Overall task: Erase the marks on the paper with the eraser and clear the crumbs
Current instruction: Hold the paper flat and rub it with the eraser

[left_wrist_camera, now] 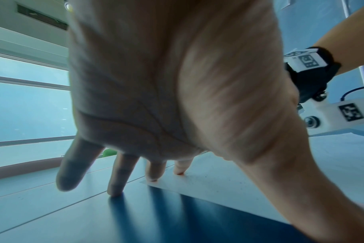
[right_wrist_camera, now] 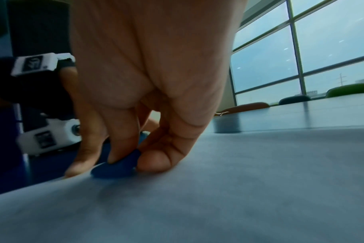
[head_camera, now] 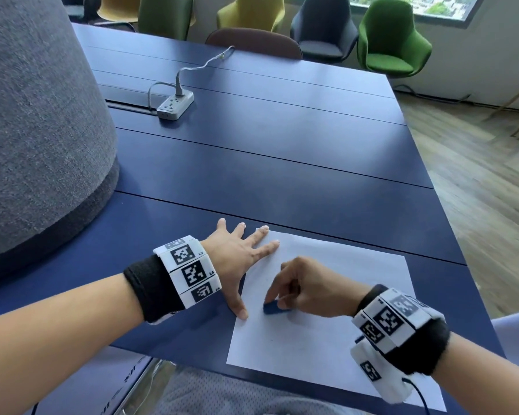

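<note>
Eraser [head_camera: 275, 307]: small, dark blue, flat on the paper [head_camera: 336, 295] near the sheet's left edge, toward the near right corner of the counter [head_camera: 282, 163]. Right hand [head_camera: 309, 290] has it in a narrow grip, fingertips [right_wrist_camera: 123, 154] and thumb pinching it from both sides and pressing it to the sheet; the eraser [right_wrist_camera: 116, 166] shows rounded at its near end in the right wrist view.

Paper: white, lying slightly askew, its near edge reaching the counter's near edge, its right corner close to the right edge. A faint grey smudge sits on the sheet just right of the eraser. Fine dark specks dot the paper [left_wrist_camera: 218, 182] near the far left corner.

Left hand [head_camera: 237, 259]: flat, fingers spread wide, holding nothing. Two fingertips [left_wrist_camera: 179, 169] press the sheet's far left corner, the thumb rests on its left edge, the other fingers on bare counter.

Open blue counter runs left of the sheet and far beyond it. A power strip [head_camera: 176, 106] with its cable lies well apart toward the far left. A grey fabric column [head_camera: 36, 130] stands at the left edge. Chairs [head_camera: 393, 40] line the far side.
</note>
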Available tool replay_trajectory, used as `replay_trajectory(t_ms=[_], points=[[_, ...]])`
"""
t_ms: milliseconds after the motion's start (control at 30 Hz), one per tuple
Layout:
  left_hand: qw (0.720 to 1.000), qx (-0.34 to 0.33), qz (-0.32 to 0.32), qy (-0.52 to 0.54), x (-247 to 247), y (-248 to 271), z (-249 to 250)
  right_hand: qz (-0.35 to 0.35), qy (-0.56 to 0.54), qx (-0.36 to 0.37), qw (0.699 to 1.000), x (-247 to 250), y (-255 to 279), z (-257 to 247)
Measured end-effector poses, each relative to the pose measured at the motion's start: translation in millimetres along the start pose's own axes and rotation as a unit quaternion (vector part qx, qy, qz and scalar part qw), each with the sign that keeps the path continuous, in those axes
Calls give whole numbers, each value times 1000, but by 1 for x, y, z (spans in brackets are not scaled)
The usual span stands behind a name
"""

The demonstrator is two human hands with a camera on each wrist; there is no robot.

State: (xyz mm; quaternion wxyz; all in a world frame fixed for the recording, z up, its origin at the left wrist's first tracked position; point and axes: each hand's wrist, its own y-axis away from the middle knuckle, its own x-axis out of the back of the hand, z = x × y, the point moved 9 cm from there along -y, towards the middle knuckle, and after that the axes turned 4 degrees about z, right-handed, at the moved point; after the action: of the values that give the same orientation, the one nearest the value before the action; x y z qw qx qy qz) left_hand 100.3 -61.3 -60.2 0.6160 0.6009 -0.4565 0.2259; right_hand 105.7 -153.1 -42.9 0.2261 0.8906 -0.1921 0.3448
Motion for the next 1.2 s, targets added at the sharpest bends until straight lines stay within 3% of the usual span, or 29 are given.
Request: replay_trajectory(t_ms=[167,367,533,700,867,1033,1133,1200], points=[[1000,2,-2,4,1,0,1,145,-26,-66,987,37,-10,26],[1000,5,-2,-3,4,3,1,7,11,1,1000,-1,7,-2],[1000,7,-4,-1,3,2,1,126,-28,-36,991,22,2,11],[1000,7,-8,0,4,3,1,-7,11,27,1000,-14,18,-17],[1000,10,-14,7,3,2,-1,105,5,-11,994,10,9,-1],[1000,11,-18,8,3,3,1,-36,24,42,998,-25,28,-19],[1000,12,-17,7,3,3,1,58,26,25,998,-5,15,-11],[1000,11,-15,13,2,2,1,70,21,33,997,-4,17,-12]])
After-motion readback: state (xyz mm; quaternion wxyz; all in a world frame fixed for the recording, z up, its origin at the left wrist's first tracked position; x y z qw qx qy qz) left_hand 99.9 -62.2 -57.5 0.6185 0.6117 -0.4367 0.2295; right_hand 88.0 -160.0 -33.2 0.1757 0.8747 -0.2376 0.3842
